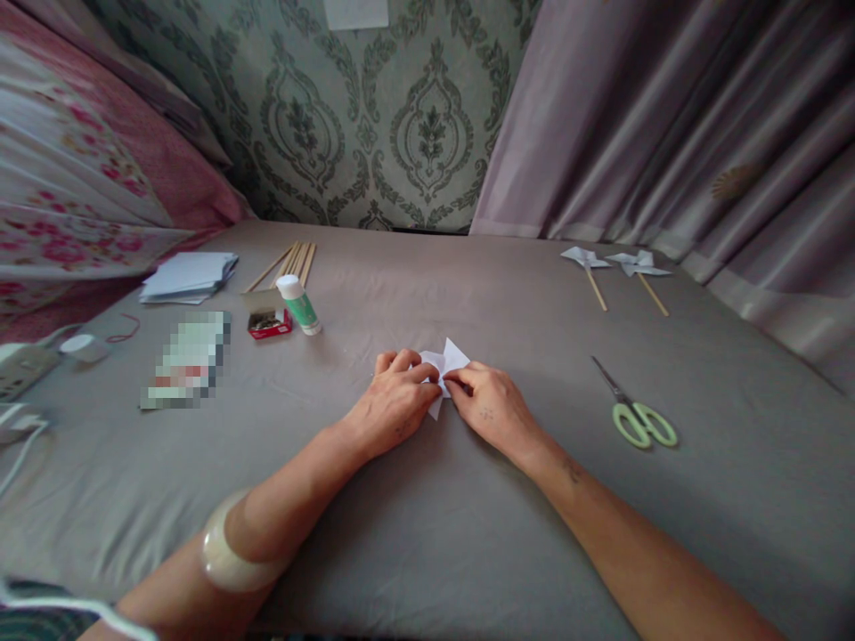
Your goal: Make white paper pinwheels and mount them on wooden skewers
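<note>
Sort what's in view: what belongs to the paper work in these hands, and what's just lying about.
Likely belongs: folded paper, paper stack, wooden sticks, pinwheels, scissors, red box, green-and-white tube.

Probably lying about: power strip, red cord, pixelated item, round white object.

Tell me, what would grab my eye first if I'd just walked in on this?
Probably the folded white paper at the center, with the fingers of the left hand and right hand on it. Next, perhaps, the two white paper pinwheels lying at the far right near the mauve curtain, and the green-handled scissors on the near side of them. Behind everything, the damask wallpaper stands out.
</note>
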A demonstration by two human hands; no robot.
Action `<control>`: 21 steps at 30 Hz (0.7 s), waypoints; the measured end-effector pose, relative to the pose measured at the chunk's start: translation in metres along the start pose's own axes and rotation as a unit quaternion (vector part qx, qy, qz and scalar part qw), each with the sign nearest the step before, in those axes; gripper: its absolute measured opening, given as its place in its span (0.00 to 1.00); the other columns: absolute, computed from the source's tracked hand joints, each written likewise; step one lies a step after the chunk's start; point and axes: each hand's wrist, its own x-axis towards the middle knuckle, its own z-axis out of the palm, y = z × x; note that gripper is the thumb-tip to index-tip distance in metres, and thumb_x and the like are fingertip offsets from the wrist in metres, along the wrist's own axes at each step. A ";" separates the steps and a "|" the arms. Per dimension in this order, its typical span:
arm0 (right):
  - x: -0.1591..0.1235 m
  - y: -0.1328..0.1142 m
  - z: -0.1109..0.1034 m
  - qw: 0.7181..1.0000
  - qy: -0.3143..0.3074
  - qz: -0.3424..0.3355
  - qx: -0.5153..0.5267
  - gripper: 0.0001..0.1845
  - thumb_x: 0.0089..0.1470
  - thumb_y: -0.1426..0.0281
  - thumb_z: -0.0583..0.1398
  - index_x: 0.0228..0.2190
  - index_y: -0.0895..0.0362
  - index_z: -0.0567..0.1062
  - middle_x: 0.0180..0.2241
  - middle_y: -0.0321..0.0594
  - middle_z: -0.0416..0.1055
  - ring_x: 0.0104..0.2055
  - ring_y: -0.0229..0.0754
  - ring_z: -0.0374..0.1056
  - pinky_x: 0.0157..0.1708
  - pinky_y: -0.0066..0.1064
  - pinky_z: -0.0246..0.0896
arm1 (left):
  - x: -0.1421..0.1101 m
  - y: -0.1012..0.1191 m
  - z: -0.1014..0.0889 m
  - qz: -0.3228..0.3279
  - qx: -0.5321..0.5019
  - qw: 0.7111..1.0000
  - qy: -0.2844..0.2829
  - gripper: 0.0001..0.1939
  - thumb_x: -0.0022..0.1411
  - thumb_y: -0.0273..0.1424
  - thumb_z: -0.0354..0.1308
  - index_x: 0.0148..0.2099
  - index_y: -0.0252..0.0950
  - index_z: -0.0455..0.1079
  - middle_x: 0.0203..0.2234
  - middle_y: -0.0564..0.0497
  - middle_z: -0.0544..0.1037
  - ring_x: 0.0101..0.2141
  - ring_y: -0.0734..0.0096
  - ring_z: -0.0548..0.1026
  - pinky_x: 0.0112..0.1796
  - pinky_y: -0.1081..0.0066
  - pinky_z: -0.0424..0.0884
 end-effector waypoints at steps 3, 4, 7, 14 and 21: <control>0.000 0.000 0.001 1.000 -0.004 0.000 -0.003 0.13 0.58 0.69 0.55 0.37 0.54 0.80 0.36 0.44 0.76 0.36 0.43 0.71 0.36 0.30 0.61 | 0.000 0.000 0.000 0.000 -0.002 1.000 -0.002 0.13 0.67 0.32 0.48 0.41 0.40 0.75 0.41 0.50 0.77 0.45 0.61 0.64 0.43 0.59 0.53; 0.000 0.000 0.001 1.000 -0.005 0.001 -0.004 0.13 0.58 0.69 0.55 0.37 0.54 0.80 0.36 0.44 0.76 0.36 0.42 0.71 0.36 0.30 0.61 | 0.001 0.001 0.000 -0.001 -0.002 1.000 -0.004 0.12 0.66 0.32 0.48 0.41 0.40 0.75 0.41 0.50 0.77 0.45 0.61 0.64 0.43 0.59 0.53; 0.000 -0.001 0.000 1.000 -0.012 0.000 -0.009 0.13 0.58 0.70 0.54 0.37 0.54 0.79 0.37 0.44 0.75 0.37 0.42 0.71 0.36 0.30 0.60 | 0.002 0.002 -0.001 -0.008 -0.002 1.000 -0.004 0.12 0.66 0.32 0.49 0.40 0.40 0.74 0.41 0.51 0.77 0.44 0.61 0.64 0.43 0.59 0.54; -0.003 -0.013 -0.012 0.997 -0.052 -0.001 -0.055 0.15 0.56 0.75 0.52 0.39 0.57 0.77 0.41 0.44 0.71 0.40 0.41 0.69 0.39 0.29 0.59 | 0.004 0.005 -0.003 -0.028 0.010 1.000 -0.009 0.13 0.67 0.32 0.47 0.44 0.38 0.73 0.39 0.47 0.76 0.43 0.62 0.65 0.43 0.60 0.56; 0.003 -0.009 -0.015 0.996 -0.072 0.021 -0.038 0.18 0.55 0.76 0.50 0.40 0.55 0.77 0.44 0.43 0.69 0.41 0.41 0.68 0.39 0.29 0.59 | 0.005 0.006 0.001 -0.019 0.055 0.998 0.016 0.14 0.67 0.35 0.46 0.45 0.41 0.74 0.41 0.46 0.74 0.42 0.60 0.64 0.42 0.59 0.58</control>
